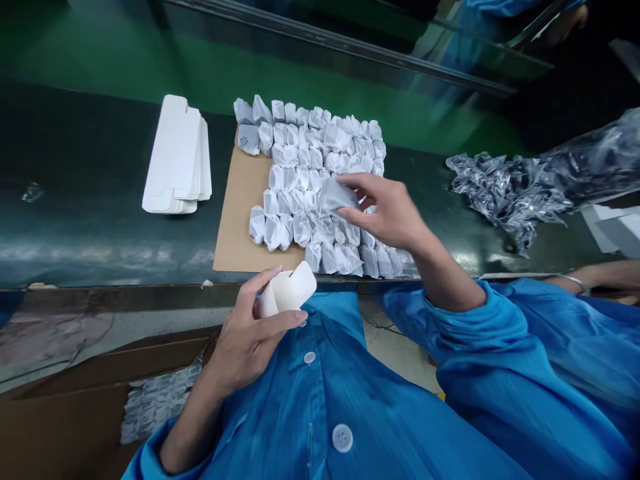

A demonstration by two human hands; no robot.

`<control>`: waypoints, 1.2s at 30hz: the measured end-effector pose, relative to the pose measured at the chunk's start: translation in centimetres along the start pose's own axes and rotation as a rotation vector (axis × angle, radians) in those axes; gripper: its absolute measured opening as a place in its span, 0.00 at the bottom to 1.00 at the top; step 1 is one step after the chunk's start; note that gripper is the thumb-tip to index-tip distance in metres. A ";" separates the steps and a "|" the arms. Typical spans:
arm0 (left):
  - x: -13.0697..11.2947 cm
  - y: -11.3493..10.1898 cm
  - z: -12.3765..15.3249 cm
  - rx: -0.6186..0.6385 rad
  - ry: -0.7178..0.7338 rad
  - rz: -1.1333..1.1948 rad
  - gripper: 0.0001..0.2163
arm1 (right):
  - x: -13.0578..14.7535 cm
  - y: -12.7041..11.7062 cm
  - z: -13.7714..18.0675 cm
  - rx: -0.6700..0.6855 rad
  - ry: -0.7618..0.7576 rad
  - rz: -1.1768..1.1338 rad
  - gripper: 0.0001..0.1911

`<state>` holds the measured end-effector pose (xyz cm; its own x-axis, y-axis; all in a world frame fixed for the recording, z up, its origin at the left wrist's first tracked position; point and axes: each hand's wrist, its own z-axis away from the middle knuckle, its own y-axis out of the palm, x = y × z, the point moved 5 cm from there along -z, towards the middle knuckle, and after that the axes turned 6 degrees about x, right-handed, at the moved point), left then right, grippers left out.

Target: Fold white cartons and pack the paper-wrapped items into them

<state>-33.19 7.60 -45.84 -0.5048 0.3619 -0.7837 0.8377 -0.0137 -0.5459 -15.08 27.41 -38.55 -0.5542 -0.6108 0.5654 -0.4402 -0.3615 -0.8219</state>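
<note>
My left hand (255, 330) is closed around a small white carton (283, 293), held in front of my body below the table edge; one end flap of it stands open. In my right hand (385, 210) is a paper-wrapped item (337, 196), pinched between thumb and fingers above the rows. What is inside the wrapping is hidden. Under that hand, many similar wrapped items (285, 200) stand in rows on a brown cardboard sheet (240, 220). Left of the sheet lies a stack of flat white cartons (173, 157).
Crumpled clear plastic bags (505, 187) lie on the dark green table (90, 167) at right. Beside me on the right is a co-worker's blue sleeve (590, 327). A brown box (65, 427) at lower left holds more wrapped items. A metal rail (300, 33) runs along the back.
</note>
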 end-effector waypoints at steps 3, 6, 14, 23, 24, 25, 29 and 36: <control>-0.4 0.0 0.1 -0.002 0.053 -0.256 0.21 | 5.7 -1.8 2.8 0.094 -0.184 -0.277 0.22; -0.7 0.1 0.0 0.023 0.121 -0.396 0.19 | 9.2 -0.8 4.8 0.439 -0.341 -0.239 0.21; -0.1 0.4 0.5 0.335 -0.085 -0.448 0.18 | 9.9 4.0 5.2 0.491 -0.377 0.344 0.15; 0.5 2.0 1.1 0.345 -0.540 -0.279 0.31 | 8.0 6.8 5.6 0.392 -0.300 -0.086 0.22; 0.6 2.2 1.2 0.344 -0.521 -0.296 0.29 | 7.4 7.0 5.7 0.378 -0.272 -0.134 0.24; 0.6 2.5 1.4 0.349 -0.484 -0.319 0.26 | 7.0 7.3 5.8 0.358 -0.238 -0.160 0.25; 0.5 2.7 2.0 0.301 -0.256 -0.464 0.19 | 6.3 8.2 6.8 0.302 -0.104 -0.251 0.28; -2.3 1.4 0.3 0.009 0.097 -0.661 0.21 | 5.9 7.9 7.5 0.127 0.020 -0.573 0.22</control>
<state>-30.91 6.48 -44.95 -0.8900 0.3788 -0.2538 0.3567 0.2317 -0.9050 -16.55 15.66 -42.23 -0.2667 -0.2796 0.9223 -0.5860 -0.7128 -0.3855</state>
